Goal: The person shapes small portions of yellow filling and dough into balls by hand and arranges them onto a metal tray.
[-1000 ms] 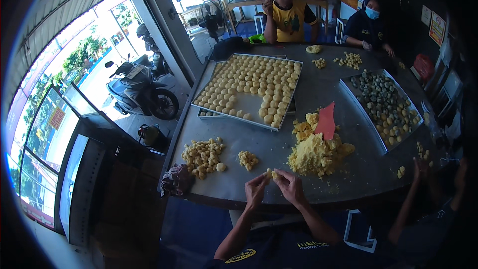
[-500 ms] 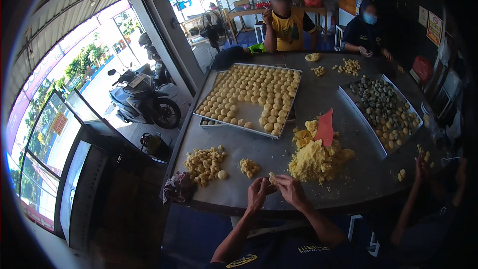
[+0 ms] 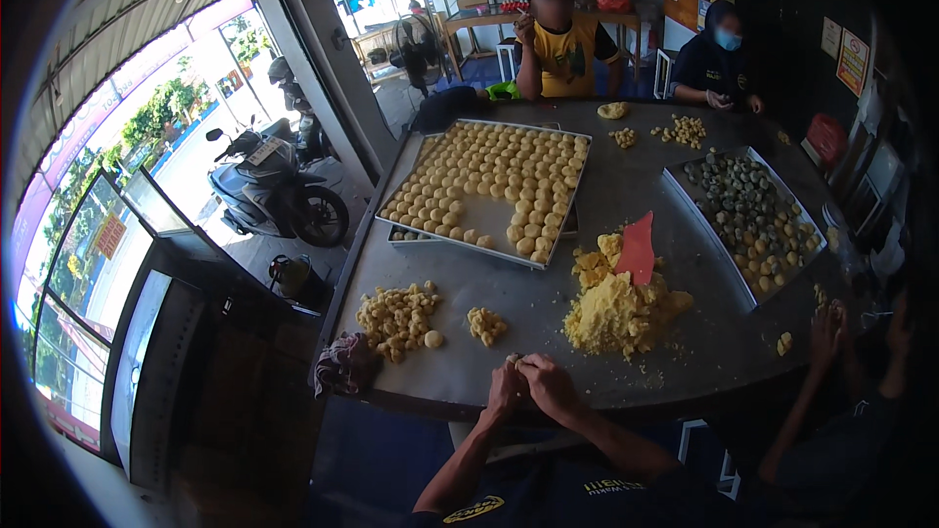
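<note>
At the near edge of the metal table, my left hand and my right hand press together, fingers closed around a small piece of dough. Only a bit of the piece shows at the fingertips. Just beyond my hands lies a small cluster of dough lumps. Further left is a larger pile of lumps, with one smooth round ball beside it. To the right of my hands rises a mound of crumbly yellow dough, with a flat red sheet standing in it.
A tray of pale dough balls, with a gap at its near side, rests on another tray. At right, a second tray holds dark and yellow balls. A crumpled cloth lies at the left edge. Co-workers sit at the far side and right.
My right hand has moved left against my left hand, and the fingers now cover most of the dough piece. The whole view has shifted slightly.
</note>
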`<action>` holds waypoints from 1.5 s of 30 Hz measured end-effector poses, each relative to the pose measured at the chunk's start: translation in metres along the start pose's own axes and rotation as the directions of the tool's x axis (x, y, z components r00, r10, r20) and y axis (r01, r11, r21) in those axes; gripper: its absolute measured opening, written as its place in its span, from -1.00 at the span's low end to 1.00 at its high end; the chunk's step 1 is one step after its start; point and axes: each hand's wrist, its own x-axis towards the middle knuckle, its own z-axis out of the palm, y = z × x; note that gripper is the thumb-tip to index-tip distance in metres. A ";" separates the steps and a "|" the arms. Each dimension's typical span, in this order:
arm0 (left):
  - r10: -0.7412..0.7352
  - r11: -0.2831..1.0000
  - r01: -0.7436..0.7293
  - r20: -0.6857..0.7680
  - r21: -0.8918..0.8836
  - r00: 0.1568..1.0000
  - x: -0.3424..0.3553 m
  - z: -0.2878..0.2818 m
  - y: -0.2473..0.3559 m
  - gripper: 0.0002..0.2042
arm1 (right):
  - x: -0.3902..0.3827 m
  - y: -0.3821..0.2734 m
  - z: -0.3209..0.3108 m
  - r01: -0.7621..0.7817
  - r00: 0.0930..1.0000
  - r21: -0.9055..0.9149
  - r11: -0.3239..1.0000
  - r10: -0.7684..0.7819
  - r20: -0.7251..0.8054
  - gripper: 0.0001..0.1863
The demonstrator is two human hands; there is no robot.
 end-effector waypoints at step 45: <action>-0.102 0.964 0.066 -0.127 -0.257 0.987 0.007 0.004 0.028 -0.69 | -0.090 0.138 -0.094 -0.506 0.783 -0.253 0.824 0.316 -0.537 -0.78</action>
